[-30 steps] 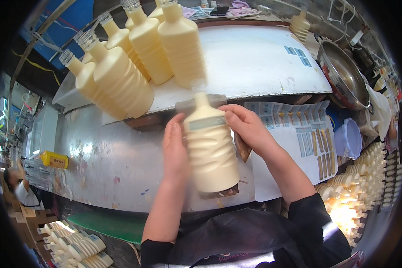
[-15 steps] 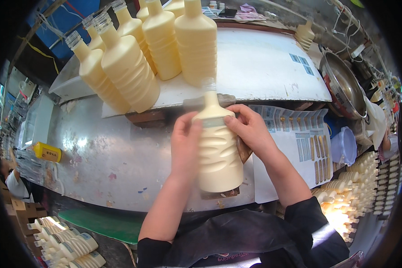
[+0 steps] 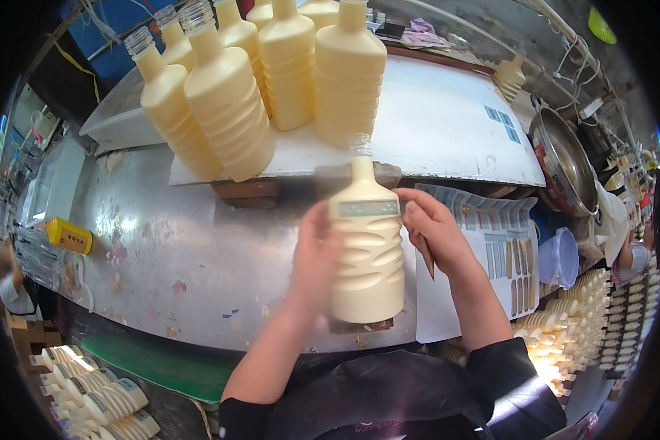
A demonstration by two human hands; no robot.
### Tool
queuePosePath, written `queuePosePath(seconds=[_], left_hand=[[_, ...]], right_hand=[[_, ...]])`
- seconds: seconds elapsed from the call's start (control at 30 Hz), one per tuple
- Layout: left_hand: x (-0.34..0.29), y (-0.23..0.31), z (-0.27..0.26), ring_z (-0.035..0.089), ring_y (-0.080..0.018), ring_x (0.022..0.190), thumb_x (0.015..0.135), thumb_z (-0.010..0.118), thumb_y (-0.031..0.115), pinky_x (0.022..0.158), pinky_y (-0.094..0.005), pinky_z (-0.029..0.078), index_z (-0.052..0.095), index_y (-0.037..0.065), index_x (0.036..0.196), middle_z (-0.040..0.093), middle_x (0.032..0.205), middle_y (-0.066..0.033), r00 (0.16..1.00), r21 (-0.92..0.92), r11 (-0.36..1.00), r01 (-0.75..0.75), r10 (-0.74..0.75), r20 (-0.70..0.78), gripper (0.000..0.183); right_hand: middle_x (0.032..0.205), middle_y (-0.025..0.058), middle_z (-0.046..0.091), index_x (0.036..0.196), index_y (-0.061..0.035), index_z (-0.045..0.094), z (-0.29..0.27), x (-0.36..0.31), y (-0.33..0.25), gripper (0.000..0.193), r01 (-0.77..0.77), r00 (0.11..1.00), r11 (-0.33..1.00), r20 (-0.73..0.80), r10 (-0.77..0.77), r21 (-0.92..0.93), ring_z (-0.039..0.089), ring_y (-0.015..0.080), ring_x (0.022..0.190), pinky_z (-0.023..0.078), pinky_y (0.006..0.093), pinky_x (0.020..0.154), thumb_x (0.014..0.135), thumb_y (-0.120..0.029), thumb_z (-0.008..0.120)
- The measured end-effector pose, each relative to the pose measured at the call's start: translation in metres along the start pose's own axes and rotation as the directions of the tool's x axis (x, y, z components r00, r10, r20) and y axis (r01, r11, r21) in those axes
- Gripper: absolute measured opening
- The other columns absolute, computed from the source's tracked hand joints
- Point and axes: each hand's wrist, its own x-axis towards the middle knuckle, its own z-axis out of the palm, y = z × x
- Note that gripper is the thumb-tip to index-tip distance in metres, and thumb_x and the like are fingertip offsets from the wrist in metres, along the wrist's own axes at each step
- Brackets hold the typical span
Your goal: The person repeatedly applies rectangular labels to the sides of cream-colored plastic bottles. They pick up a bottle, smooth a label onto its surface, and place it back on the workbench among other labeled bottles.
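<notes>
Bottle (image 3: 367,249) stands upright near the bench's (image 3: 161,249) front edge, left hand (image 3: 317,253) and right hand (image 3: 431,229) both gripping its sides. A pale label band wraps its shoulder. Uneven pressure could likely skew that band, or tip the bottle off the edge.

Bare metal table (image 3: 161,249) is left open to the left of the left hand's fingers (image 3: 317,246). Beyond the fingertips, passage is blocked by the cluster of cream bottles (image 3: 271,81) on the white board (image 3: 433,125). Right of the right hand's fingers (image 3: 422,220), label sheets (image 3: 502,242) are spread flat.
</notes>
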Motion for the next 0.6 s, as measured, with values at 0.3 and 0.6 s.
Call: queuePosePath(seconds=[0.3, 0.6], left_hand=[[-0.014, 0.008, 0.012, 0.046, -0.0285, 0.136, 0.098, 0.066, 0.027, 0.116, -0.0406, 0.037, 0.032, -0.002, 0.155, 0.044, 0.145, -0.0184, 0.981, 0.469, 0.862, -0.193, 0.167, 0.098, 0.072], [-0.014, 0.002, 0.007, 0.047, -0.0283, 0.135, 0.099, 0.064, 0.023, 0.115, -0.0396, 0.037, 0.035, -0.002, 0.156, 0.045, 0.144, -0.0188, 0.981, 0.494, 0.848, -0.192, 0.175, 0.081, 0.069]], right_hand=[[0.098, 0.0012, 0.067, 0.150, -0.0009, 0.050, -0.001, 0.002, 0.037, 0.054, 0.016, 1.000, 0.986, 0.017, -0.019, 0.166, 0.054, 0.0004, 0.066, 0.041, 0.0158, 0.046, 0.104, -0.024, 0.064], [0.094, -0.0024, 0.064, 0.150, -0.0009, 0.051, 0.014, -0.005, 0.020, 0.053, 0.080, 0.997, 0.992, -0.029, -0.077, 0.101, 0.056, 0.0016, 0.079, 0.049, 0.0184, 0.069, 0.102, -0.017, 0.064]])
